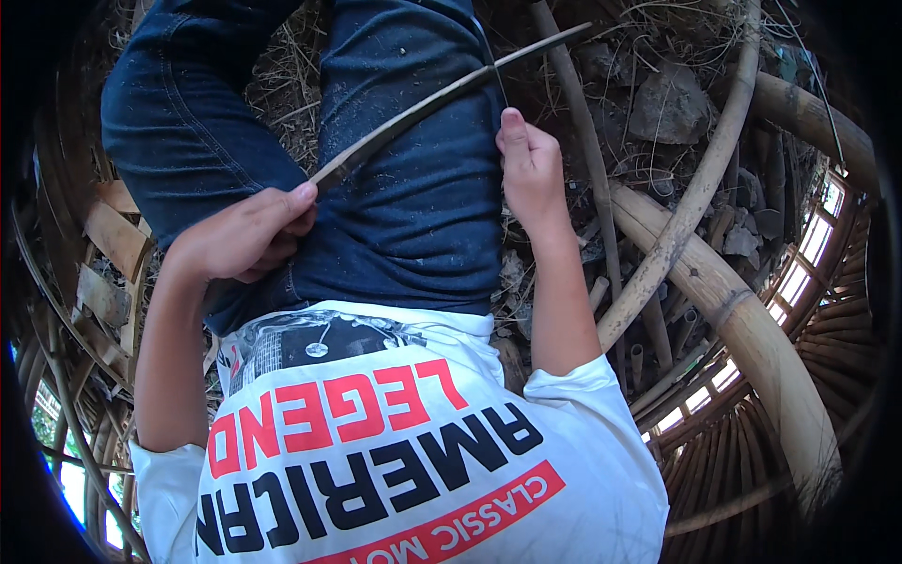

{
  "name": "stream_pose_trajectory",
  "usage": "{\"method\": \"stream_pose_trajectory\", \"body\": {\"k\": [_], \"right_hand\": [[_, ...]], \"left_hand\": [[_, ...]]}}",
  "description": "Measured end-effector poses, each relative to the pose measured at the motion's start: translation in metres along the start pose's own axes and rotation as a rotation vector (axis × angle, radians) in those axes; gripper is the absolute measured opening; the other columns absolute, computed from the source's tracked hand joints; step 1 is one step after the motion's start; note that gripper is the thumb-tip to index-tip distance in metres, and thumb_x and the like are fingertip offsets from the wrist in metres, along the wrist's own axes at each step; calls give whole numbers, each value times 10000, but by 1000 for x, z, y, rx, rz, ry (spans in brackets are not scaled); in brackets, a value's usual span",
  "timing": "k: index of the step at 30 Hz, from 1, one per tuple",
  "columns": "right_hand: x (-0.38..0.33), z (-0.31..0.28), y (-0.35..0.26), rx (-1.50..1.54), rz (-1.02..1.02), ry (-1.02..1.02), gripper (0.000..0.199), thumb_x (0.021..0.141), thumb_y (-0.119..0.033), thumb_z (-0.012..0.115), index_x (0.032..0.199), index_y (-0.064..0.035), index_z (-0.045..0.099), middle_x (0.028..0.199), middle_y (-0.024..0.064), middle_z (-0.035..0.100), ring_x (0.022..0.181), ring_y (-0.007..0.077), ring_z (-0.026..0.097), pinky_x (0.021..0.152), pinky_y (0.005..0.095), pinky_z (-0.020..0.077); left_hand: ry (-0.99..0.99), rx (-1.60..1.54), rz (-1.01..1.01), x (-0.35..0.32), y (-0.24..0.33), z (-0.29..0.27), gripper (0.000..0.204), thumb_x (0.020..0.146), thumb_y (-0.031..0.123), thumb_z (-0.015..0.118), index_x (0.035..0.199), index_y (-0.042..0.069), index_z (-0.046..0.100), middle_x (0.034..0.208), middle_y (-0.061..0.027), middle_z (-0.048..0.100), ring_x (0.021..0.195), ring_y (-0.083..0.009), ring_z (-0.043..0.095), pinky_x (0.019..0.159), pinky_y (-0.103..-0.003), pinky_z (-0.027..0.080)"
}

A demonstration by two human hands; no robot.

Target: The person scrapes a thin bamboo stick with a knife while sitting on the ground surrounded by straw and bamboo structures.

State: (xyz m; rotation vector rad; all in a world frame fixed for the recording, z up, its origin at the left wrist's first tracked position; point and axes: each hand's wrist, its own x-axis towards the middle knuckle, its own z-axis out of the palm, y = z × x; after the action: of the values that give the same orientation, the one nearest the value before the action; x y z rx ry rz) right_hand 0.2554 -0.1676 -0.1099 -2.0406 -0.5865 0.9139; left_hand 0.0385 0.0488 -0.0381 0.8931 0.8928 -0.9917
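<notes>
My left hand (249, 230) is closed, thumb on top, around the near end of a long, slightly curved bamboo strip (404, 117). The strip slants up to the right across my thighs, its far end tapering beyond my right knee. My right hand (533, 174) is closed with its thumb pointing up. From it rises a thin, dark, blade-like tool (502, 86), seen nearly edge-on, which crosses the strip toward its far part. The tool's handle is hidden in my fist. Dust and small shavings speckle my blue jeans (404, 216).
Thick bamboo poles (714, 282) and a thinner curved pole (700, 188) lie at my right. Grey stones (669, 103) and dry debris cover the ground there. Flat wood pieces (115, 235) lie at my left, beside slatted bamboo walling.
</notes>
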Motion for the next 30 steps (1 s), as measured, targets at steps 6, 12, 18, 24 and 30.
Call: {"method": "stream_pose_trajectory", "body": {"k": [6,12,18,24,30], "right_hand": [[6,-3,1,72,-6,134,493,1019,-377,473,736,17,562,550,66,423,527,129,400,515,305,362],[19,-13,-7,-75,-159,205,359,1003,-289,515,839,15,614,612,148,577,561,255,596,555,341,449],[24,-18,-10,-234,-265,195,300,993,-235,524,867,26,601,711,228,629,699,411,642,577,439,483],[31,-22,-18,-266,-213,151,325,995,-237,510,826,25,602,676,246,603,688,446,611,564,457,472],[24,-16,-16,-270,-163,193,369,998,-245,492,774,30,594,638,258,572,645,460,582,544,475,449]], "left_hand": [[122,102,68,12,12,5,549,976,626,367,769,125,456,542,87,307,424,-44,259,378,-230,199],[426,262,480,21,13,23,405,1024,392,457,883,20,533,657,-3,435,587,-97,381,538,-249,335],[471,475,507,16,22,29,365,1046,308,416,903,-14,510,707,-46,454,675,-148,426,634,-319,388],[523,574,444,10,32,34,384,1044,293,418,890,-43,522,658,-120,472,626,-203,427,622,-353,392],[575,601,445,12,28,31,386,1035,275,440,867,-57,541,629,-158,483,584,-241,433,599,-374,389]]}}
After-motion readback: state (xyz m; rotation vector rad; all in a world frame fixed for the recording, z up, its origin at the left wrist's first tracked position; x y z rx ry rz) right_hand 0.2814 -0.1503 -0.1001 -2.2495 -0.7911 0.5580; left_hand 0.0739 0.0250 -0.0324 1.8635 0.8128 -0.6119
